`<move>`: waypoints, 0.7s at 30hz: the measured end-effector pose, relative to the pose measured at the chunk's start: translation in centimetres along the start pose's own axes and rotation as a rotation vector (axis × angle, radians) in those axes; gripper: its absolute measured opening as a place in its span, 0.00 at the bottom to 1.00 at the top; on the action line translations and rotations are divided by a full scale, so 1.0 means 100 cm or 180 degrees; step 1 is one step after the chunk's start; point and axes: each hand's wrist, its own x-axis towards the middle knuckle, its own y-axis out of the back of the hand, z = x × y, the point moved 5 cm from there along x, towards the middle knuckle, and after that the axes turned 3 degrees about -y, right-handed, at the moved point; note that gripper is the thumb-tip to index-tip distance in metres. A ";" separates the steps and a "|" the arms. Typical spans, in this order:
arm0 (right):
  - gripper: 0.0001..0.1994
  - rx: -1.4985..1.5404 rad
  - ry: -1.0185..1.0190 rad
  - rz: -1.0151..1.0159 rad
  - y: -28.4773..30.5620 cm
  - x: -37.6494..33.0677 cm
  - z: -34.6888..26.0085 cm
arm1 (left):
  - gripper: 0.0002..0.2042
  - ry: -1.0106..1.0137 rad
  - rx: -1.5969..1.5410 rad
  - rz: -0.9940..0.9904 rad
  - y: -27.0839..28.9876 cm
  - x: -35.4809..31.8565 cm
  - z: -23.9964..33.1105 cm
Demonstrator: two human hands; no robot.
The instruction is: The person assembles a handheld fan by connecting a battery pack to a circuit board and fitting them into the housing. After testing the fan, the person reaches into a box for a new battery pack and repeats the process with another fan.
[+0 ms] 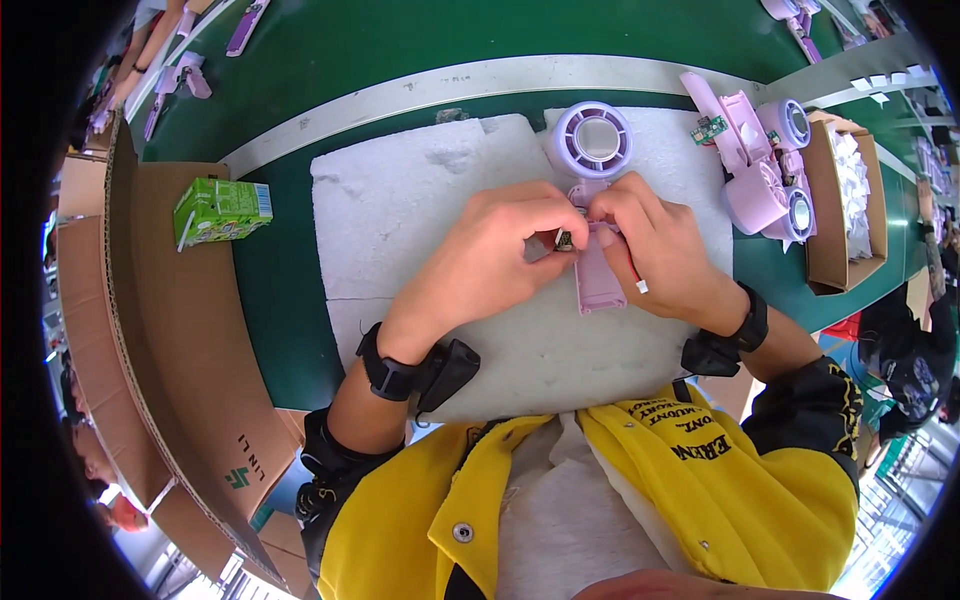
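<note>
A lilac handheld fan housing (599, 284) lies on the white foam sheet before me, its round ring-shaped head (560, 142) pointing away and its open handle toward me. My left hand (515, 240) is closed at the handle's left side, thumb and forefinger pinching a small circuit board (565, 241). My right hand (655, 245) is closed over the handle's upper part from the right, thumb and fingertips pressed against it. From under that hand comes a thin red and black wire ending in a white connector (641, 286). Fingers hide the spot where both hands meet.
Several lilac fan parts (755, 195), one with a green board, lie at the right of the foam sheet (400, 205). Beside them stands a cardboard box (825, 215) of white pieces. A green drink carton (215, 212) and a large cardboard box (190, 330) are at left.
</note>
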 end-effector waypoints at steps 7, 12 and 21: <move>0.16 -0.0242 -0.0204 0.0015 -0.003 0.003 -0.005 | 0.10 -0.0117 0.0264 0.0384 -0.005 0.001 0.019; 0.16 -0.0133 -0.0172 0.0144 -0.004 0.001 -0.001 | 0.09 -0.0044 0.0291 0.0340 -0.006 0.002 0.014; 0.09 0.0388 0.0098 0.0335 0.007 -0.001 0.005 | 0.05 0.0335 -0.0954 0.0495 -0.004 -0.002 -0.012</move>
